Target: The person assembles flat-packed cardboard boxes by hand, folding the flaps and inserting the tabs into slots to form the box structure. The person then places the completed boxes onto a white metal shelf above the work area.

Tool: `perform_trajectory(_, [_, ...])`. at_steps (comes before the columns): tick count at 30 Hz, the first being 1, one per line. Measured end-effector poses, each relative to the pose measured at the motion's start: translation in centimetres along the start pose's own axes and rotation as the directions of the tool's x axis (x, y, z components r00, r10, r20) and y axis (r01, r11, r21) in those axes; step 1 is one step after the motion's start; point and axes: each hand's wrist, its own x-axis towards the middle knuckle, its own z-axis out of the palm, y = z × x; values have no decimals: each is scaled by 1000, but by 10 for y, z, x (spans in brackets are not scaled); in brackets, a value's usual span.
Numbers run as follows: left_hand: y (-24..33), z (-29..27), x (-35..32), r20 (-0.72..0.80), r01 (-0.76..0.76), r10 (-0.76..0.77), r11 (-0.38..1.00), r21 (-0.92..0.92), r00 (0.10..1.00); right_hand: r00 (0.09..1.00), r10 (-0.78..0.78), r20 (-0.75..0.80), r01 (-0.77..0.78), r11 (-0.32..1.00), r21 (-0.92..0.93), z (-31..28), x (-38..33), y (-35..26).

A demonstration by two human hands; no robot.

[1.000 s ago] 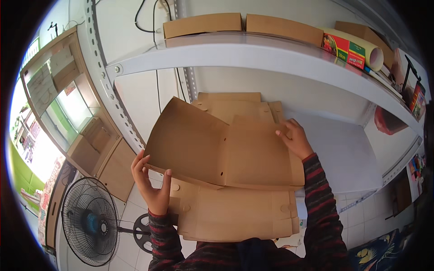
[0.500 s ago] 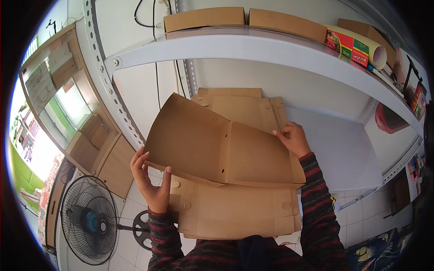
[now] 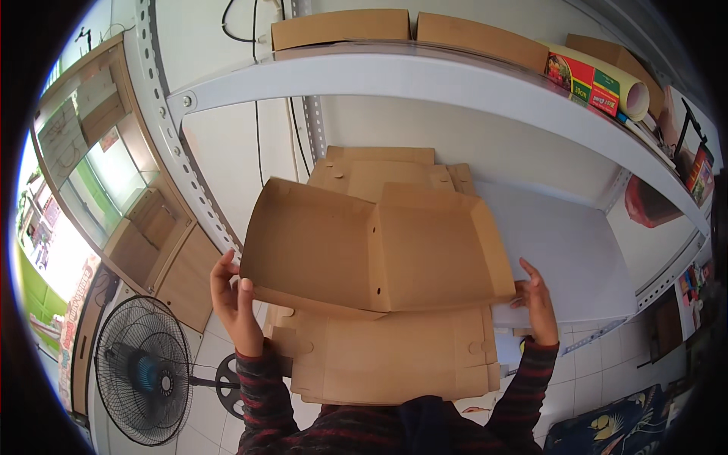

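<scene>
A brown cardboard box [image 3: 440, 254] lies opened out, its lid and base side by side, with the walls folded up. Two small dark holes show along the crease between the halves. My left hand [image 3: 236, 311] grips its left front corner, thumb near the front wall and fingers by the left side. At the right front corner my right hand [image 3: 540, 307] holds the box edge, with one finger raised off it and the fingers at the corner partly hidden. Beneath the box is a stack of flat cardboard blanks [image 3: 394, 356], showing in front of it and behind.
A white metal shelf [image 3: 425, 80] crosses above, bearing brown boxes [image 3: 341, 29] and a roll in a red and green wrapper [image 3: 599, 83]. A grey-white board [image 3: 565, 243] lies to the right. A black standing fan [image 3: 144, 371] is at lower left, near a wooden cabinet [image 3: 171, 280].
My right hand has moved from the box's back right edge down to its front right corner. The right wall now stands up, and the box's left half has come lower.
</scene>
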Motion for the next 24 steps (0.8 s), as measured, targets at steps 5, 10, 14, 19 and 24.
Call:
perform_trajectory(5, [4,-16,-1,445,248,-129,943,-220,886,985,-85,-151,138,913,384,27,-9,11])
perform_trajectory(10, [39,-9,7,998,633,-64,773,38,18,916,2,-402,256,770,585,22,5,20])
perform_trajectory(14, [43,-12,13,998,602,-46,798,7,49,924,65,-376,206,745,635,17,4,24])
perform_trajectory(19, [22,3,33,653,135,-168,986,102,739,945,57,-322,141,817,559,25,-2,1])
perform_trajectory(24, [18,23,28,689,52,-439,861,505,577,990,-122,-67,139,884,446,40,-7,-25])
